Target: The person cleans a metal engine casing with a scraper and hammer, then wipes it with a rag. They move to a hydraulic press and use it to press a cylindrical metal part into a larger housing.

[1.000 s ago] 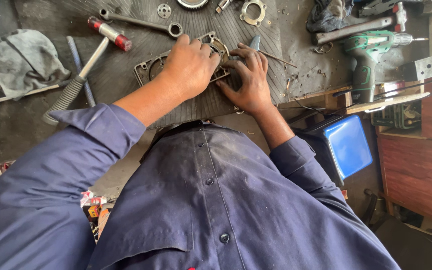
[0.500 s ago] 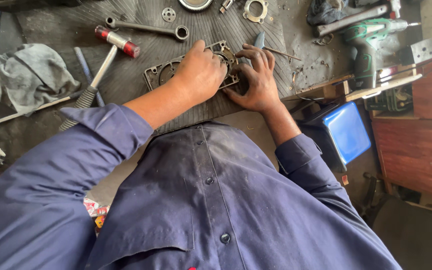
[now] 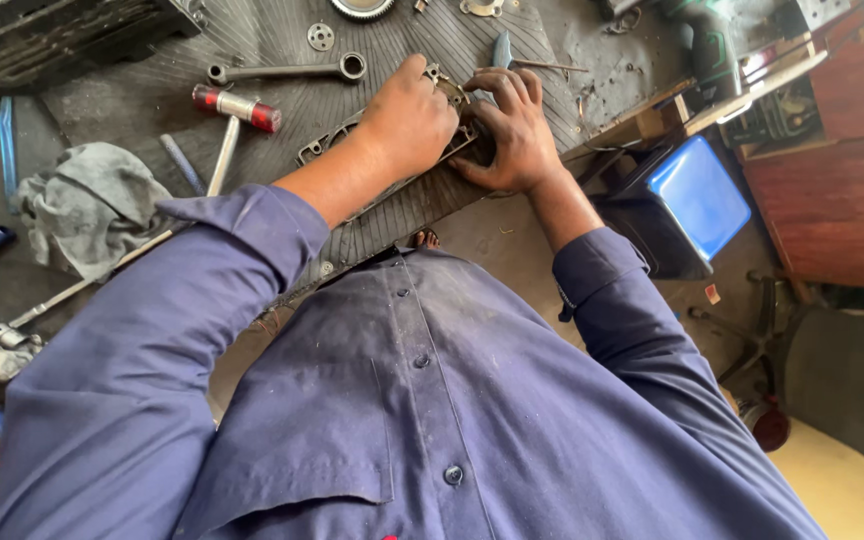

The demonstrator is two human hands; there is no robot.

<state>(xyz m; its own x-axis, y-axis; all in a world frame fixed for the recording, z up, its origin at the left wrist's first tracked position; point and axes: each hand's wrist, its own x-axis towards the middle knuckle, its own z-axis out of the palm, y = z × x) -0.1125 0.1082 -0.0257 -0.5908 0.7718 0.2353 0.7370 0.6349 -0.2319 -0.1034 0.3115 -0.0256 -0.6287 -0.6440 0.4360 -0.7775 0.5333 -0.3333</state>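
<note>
While both hands rest on the ribbed mat [image 3: 252, 40], the left hand [image 3: 410, 120] lies curled, palm down, over the flat metal casting [image 3: 327, 150], pressing it. Right hand [image 3: 517, 130] at its 3 o'clock, fingers bent onto the casting's far end; whether it grasps anything cannot be told. Red-headed hammer [image 3: 237, 108] at 9 o'clock, ring spanner [image 3: 282, 70] at 10 o'clock, grey rag [image 3: 92, 200] farther out at 8 o'clock.

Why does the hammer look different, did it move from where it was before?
No. The hammer lies in the same spot beside the ring spanner, its red-banded head toward it as before. Only the head camera shifted.
</note>
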